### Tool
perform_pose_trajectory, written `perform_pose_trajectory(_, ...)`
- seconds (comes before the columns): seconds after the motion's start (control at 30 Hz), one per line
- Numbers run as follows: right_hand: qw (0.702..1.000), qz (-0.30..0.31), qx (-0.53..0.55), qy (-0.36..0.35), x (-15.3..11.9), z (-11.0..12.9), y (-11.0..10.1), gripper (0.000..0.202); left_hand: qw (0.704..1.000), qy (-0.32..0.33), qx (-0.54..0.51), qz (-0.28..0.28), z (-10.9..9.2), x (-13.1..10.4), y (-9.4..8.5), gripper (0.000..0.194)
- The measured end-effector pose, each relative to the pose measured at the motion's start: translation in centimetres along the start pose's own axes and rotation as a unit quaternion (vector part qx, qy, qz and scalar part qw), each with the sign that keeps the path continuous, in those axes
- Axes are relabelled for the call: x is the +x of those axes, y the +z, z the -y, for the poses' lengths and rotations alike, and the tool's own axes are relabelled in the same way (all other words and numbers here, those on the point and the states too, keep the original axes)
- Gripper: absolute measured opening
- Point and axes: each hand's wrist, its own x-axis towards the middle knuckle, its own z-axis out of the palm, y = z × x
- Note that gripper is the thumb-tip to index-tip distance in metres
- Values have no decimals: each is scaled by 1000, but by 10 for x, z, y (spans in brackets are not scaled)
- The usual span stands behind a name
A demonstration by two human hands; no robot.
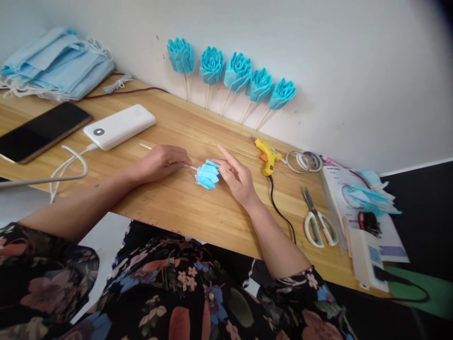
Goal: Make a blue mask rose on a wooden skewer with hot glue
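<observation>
A small light-blue artificial flower [208,174] on a thin wooden stick [146,146] lies low over the table, its head pointing right. My left hand [164,161] is closed around the stick, whose far end sticks out behind the hand. At the other side of the bloom, my right hand [238,178] has its thumb and a finger at the petals' edge, while the index finger stretches out past them. The exact pinch is partly hidden. Beyond my hands, several larger blue flowers [238,72] on sticks lean against the wall.
On the wooden table [170,203] are a yellow glue gun [268,156], tape rolls [307,161], scissors [316,222] and a book [385,236] with blue scraps [371,193]. Leftward are a white power bank [120,126], a phone [42,132] and stacked face masks [60,63]. Cables cross the table.
</observation>
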Motion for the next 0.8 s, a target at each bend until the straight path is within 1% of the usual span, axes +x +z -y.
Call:
perform_pose_trajectory(0.27,1000,-9,-30,-1,-3,2,-2,56,1000,-8,-3,16,1,0,1,38)
perform_pose_trajectory(0.43,999,-12,-38,-10,-1,-2,-1,56,1000,-10,-13,6,-1,2,0,35)
perform_pose_trajectory(0.5,998,-25,-42,-28,1,-7,0,56,1000,-6,-14,5,-2,2,0,34)
perform_pose_trajectory(0.63,995,-73,-27,-69,6,-20,2,54,1000,12,-7,2,-2,3,0,34)
perform_pose_trajectory(0.7,994,-87,-22,-66,7,-23,2,53,1000,17,-3,2,-2,3,0,33)
perform_pose_trajectory(0.8,994,-93,-25,-57,7,-22,1,54,1000,21,-1,-1,-3,3,-1,31)
